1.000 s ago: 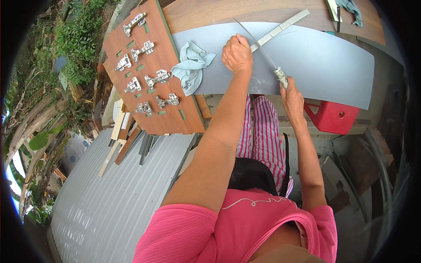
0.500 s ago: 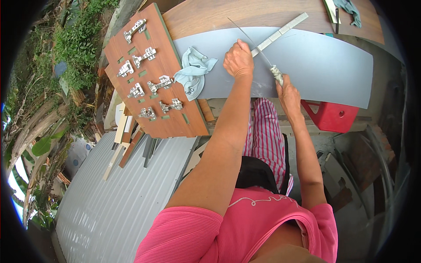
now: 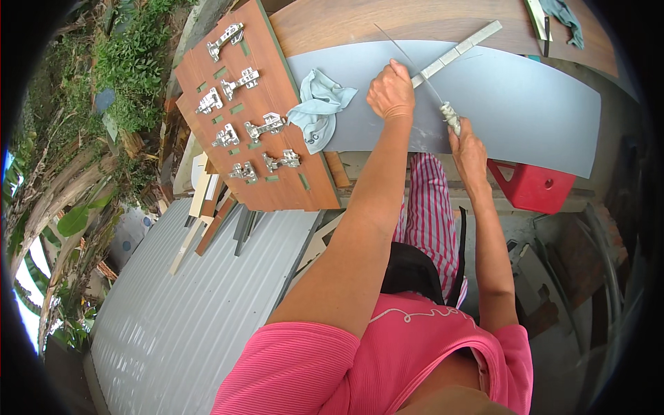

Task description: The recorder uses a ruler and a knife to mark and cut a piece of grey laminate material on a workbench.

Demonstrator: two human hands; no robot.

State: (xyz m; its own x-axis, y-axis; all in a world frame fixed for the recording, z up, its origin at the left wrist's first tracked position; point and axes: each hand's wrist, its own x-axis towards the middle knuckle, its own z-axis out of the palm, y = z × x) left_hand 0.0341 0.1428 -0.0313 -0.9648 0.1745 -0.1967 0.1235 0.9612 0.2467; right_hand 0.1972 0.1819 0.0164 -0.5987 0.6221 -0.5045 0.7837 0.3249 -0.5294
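My left hand [image 3: 391, 91] is closed in a fist around the near end of a pale grey bar [image 3: 460, 50] with cross lines along its length. The bar slants away to the upper right over a grey-blue sheet [image 3: 532, 104]. In my right hand [image 3: 469, 151] is the wrapped, whitish handle of a thin-bladed hand saw [image 3: 451, 116]. Its long narrow blade crosses the bar just beyond my left fist and points to the upper left. Whether the blade's edge bites into the bar is too fine to tell. A light blue cloth [image 3: 319, 107] lies crumpled left of my left hand.
A brown board [image 3: 277, 190] with several metal hinges [image 3: 266, 126] lies at the left. A red plastic stool [image 3: 543, 188] stands under the sheet's right side. Wood strips [image 3: 214, 225] rest on corrugated metal [image 3: 200, 297]. Another cloth [image 3: 564, 19] lies at the far right.
The whole view has shifted slightly, so things appear farther right. My hands, the saw and the bar keep nearly the same places relative to each other.
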